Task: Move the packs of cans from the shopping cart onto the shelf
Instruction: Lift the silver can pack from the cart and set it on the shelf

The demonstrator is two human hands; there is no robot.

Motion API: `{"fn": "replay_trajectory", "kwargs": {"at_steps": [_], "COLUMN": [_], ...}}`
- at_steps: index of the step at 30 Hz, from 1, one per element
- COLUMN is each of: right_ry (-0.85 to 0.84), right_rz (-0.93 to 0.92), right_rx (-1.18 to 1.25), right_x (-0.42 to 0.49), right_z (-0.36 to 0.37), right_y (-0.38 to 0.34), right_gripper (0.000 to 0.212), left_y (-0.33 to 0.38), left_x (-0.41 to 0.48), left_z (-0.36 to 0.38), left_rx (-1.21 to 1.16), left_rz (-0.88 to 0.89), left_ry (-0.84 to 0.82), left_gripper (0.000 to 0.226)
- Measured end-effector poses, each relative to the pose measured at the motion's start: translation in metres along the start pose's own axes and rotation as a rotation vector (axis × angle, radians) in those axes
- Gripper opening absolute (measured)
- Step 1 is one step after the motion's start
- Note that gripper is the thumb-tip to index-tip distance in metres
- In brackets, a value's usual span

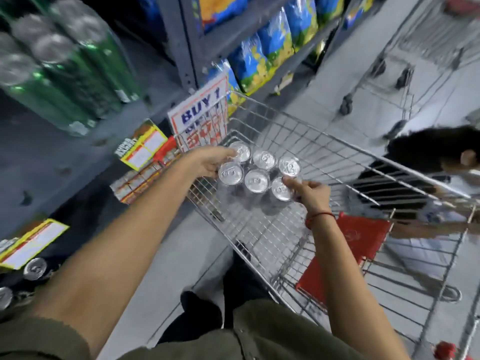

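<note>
Six-pack of silver-topped dark cans in clear shrink wrap point(259, 175): located inside the silver wire shopping cart point(337, 162), near the cart's front-left corner, and either resting on the wire floor or just lifted from it; which one cannot be determined.

Left hand point(211, 162): fingers curled against the pack's far-left end, covering the rim of one corner can. Right hand point(310, 194): fingertips pinched on the rim of a can at the near-right end. Both grips bear on the upper part of the pack only; neither hand is underneath.

Probable hazards:
- The wrap may stretch or slip under a top-edge grip, letting the pack sag or drop onto the cart floor.
- The pack must clear the cart's left rim; a low lift could catch it on the wire.
- The white "BUY 1" promotional sign point(201, 110) stands just beside the cart's front-left corner, in the likely path to the grey metal shelf point(31, 152), and could be knocked.
</note>
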State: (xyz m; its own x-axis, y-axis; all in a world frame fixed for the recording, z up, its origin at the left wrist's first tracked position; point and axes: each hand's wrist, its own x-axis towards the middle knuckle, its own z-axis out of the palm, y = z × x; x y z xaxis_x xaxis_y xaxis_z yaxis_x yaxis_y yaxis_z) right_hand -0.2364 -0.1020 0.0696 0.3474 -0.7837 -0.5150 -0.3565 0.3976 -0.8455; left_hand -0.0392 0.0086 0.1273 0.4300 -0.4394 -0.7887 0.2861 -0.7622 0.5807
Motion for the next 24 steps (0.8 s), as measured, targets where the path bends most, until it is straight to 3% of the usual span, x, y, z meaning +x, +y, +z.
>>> {"fn": "replay_trajectory", "kwargs": {"at_steps": [4, 7, 10, 13, 17, 19, 22, 24], "right_ry": [-0.088, -0.185, -0.318, -0.5, -0.684, -0.743, -0.813, -0.862], "right_rz": [-0.196, -0.334, -0.415, -0.425, -0.466, -0.482, -0.519, -0.538], "right_rx": [-0.059, -0.096, -0.077, -0.059, -0.1, -0.112, -0.145, -0.172], "right_x": [-0.036, -0.067, -0.095, -0.121, -0.152, -0.17, -0.191, -0.203], "right_z": [0.028, 0.055, 0.093, 0.139, 0.208, 0.245, 0.298, 0.326], "right_y": [-0.078, -0.125, -0.158, -0.176, -0.185, -0.186, -0.182, -0.178], "right_gripper": [0.046, 0.039, 0.033, 0.047, 0.031, 0.029, 0.032, 0.029], "left_y": [0.009, 0.006, -0.007, -0.031, -0.075, -0.101, -0.14, -0.162], "left_x": [-0.065, -0.12, -0.169, -0.215, -0.253, -0.263, -0.27, -0.271], "left_z": [-0.054, -0.093, -0.131, -0.166, -0.209, -0.229, -0.255, -0.271], "left_rx": [-0.142, -0.257, -0.348, -0.435, -0.549, -0.604, -0.681, -0.755], "left_rz": [0.15, 0.236, 0.325, 0.361, 0.347, 0.326, 0.287, 0.269], "left_ry": [0.115, 0.184, 0.296, 0.419, 0.582, 0.66, 0.753, 0.805], "left_gripper": [0.041, 0.013, 0.017, 0.018, 0.011, 0.021, 0.019, 0.033]}}
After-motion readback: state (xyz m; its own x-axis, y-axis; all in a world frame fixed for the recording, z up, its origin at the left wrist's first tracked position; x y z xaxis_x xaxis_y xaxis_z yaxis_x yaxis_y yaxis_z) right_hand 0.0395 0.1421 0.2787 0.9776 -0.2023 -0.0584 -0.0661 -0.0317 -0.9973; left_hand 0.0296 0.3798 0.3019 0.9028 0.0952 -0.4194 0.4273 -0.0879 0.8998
